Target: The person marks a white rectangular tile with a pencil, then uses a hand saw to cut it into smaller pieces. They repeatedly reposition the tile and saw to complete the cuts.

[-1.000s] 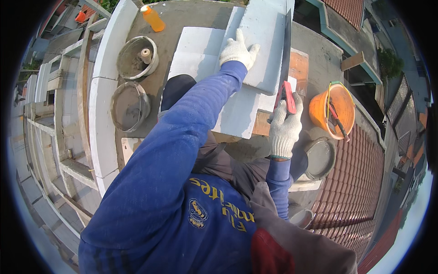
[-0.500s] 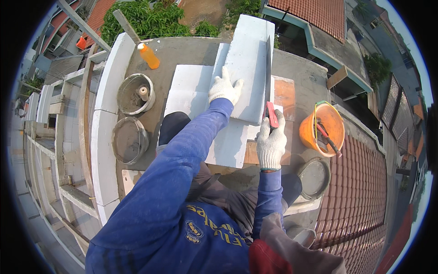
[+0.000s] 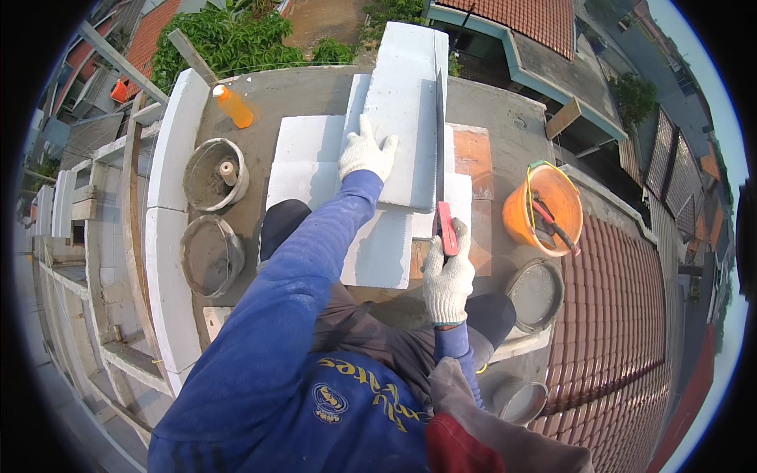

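A long white block, apparently lightweight concrete (image 3: 404, 94), lies on top of other flat white blocks (image 3: 303, 185) in front of me. My left hand (image 3: 367, 154), in a white knit glove, presses on its upper face with fingers spread. In my gloved right hand (image 3: 448, 277) is the red handle of a hand saw (image 3: 441, 150), the fingers wrapped round it. The saw's blade stands on edge along the block's right side, pointing away from me. How deep the teeth sit cannot be made out.
Left stand two buckets with grey mortar (image 3: 211, 256) and an orange bottle (image 3: 233, 107), beside a low white block wall (image 3: 169, 169). Right are an orange bucket with tools (image 3: 514, 217), a grey-filled bucket (image 3: 536, 293) and a tiled roof (image 3: 607, 331). The slab's far edge drops off.
My right hand has drawn the saw back toward my body. My left hand stays in place on the block. The whole view has shifted slightly.
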`<state>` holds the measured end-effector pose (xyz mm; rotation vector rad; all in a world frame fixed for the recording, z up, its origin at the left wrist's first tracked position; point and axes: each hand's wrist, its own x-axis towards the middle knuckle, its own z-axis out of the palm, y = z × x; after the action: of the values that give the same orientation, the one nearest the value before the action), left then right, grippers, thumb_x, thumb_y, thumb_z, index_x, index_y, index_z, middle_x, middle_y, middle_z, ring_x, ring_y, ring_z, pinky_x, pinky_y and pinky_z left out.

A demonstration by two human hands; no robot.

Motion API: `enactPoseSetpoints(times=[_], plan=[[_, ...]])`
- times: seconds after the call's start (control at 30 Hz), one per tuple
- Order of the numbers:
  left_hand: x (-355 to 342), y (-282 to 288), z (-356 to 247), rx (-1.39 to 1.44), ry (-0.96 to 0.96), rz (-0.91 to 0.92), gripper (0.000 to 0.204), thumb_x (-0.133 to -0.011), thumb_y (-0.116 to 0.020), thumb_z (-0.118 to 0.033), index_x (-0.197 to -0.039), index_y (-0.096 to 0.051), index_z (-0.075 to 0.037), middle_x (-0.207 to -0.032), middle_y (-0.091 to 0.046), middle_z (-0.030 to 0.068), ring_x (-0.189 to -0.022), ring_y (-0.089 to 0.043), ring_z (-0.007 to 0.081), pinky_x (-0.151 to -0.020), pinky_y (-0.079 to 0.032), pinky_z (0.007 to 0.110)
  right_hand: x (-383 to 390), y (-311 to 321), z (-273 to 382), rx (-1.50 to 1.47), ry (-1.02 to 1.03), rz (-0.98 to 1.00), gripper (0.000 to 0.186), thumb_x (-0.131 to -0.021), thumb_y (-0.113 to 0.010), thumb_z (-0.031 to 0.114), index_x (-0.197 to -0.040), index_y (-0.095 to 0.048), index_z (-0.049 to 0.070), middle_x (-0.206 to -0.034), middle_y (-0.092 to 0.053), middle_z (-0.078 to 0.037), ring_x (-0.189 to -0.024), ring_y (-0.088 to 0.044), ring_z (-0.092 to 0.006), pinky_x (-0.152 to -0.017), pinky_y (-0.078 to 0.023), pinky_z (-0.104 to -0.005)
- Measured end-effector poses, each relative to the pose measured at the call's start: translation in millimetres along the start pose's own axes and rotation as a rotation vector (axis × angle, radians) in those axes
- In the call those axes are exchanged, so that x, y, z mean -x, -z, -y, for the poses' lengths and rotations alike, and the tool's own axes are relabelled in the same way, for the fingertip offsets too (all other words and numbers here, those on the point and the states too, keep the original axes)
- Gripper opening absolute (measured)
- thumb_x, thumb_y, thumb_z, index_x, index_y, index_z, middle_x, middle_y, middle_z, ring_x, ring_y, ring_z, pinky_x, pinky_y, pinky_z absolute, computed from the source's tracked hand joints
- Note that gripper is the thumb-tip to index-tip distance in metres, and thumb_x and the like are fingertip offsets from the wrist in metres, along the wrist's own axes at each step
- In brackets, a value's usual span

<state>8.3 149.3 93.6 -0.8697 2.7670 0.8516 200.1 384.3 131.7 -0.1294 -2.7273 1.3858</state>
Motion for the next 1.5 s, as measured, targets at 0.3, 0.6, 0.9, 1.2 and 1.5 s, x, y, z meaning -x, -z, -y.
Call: enactPoseSetpoints(times=[0.3,0.6,0.9,1.2,1.5], plan=[[-9.2,-13.6,2.5,-0.028,-0.03,-0.009,0.109,-0.111,-0.064,-0.075,-0.193,-0.022,-0.017,-0.176,-0.054,0.0357,-0.147,-0.071,0.0524,-0.12,-0.061,0.06,94.6,43.4,5.2,0.052,-0.209,0.022,0.063,-0.111,-0.081,0.017,-0.169,-0.06,0.005,-0.144,-0.084,-0.025,-0.127,-0.086,-0.0398,-0.111,-0.067,-0.0453],[-6.1,-9.3,3.0,-0.011,-0.028,-0.04,0.107,-0.111,-0.066,-0.072,-0.192,-0.024,-0.015,-0.167,-0.062,0.0319,-0.141,-0.076,0.0487,-0.114,-0.064,0.061,52.3,25.1,-8.6,-0.045,-0.131,0.022,0.054,-0.12,-0.071,0.018,-0.169,-0.057,-0.001,-0.111,-0.084,-0.016,-0.079,-0.076,-0.0159,-0.075,-0.065,-0.0363],[-5.6,-8.6,4.7,0.0,-0.023,-0.014,0.108,-0.111,-0.066,-0.073,-0.192,-0.024,-0.014,-0.165,-0.063,0.0324,-0.14,-0.076,0.0483,-0.113,-0.065,0.06,37.9,22.0,-2.8,-0.06,-0.12,0.02,0.053,-0.119,-0.073,0.016,-0.168,-0.059,0.002,-0.108,-0.084,-0.02,-0.077,-0.081,-0.0242,-0.076,-0.065,-0.0409],[-12.3,-20.3,2.6,-0.11,-0.034,-0.072,0.104,-0.113,-0.062,-0.074,-0.191,-0.025,-0.017,-0.168,-0.061,0.0364,-0.139,-0.075,0.0547,-0.114,-0.063,0.063,126.8,52.0,-4.0,0.075,-0.282,0.063,0.063,-0.107,-0.087,0.022,-0.165,-0.063,0.012,-0.13,-0.087,-0.022,-0.11,-0.087,-0.0441,-0.095,-0.071,-0.05],[-9.8,-20.3,-0.5,-0.119,-0.029,-0.08,0.103,-0.114,-0.061,-0.072,-0.192,-0.023,-0.017,-0.176,-0.052,0.0404,-0.148,-0.069,0.0565,-0.123,-0.059,0.062,33.8,15.1,2.5,-0.114,-0.115,0.044,0.063,-0.113,-0.078,0.035,-0.17,-0.056,0.017,-0.125,-0.086,-0.026,-0.111,-0.083,-0.0524,-0.095,-0.067,-0.0565]])
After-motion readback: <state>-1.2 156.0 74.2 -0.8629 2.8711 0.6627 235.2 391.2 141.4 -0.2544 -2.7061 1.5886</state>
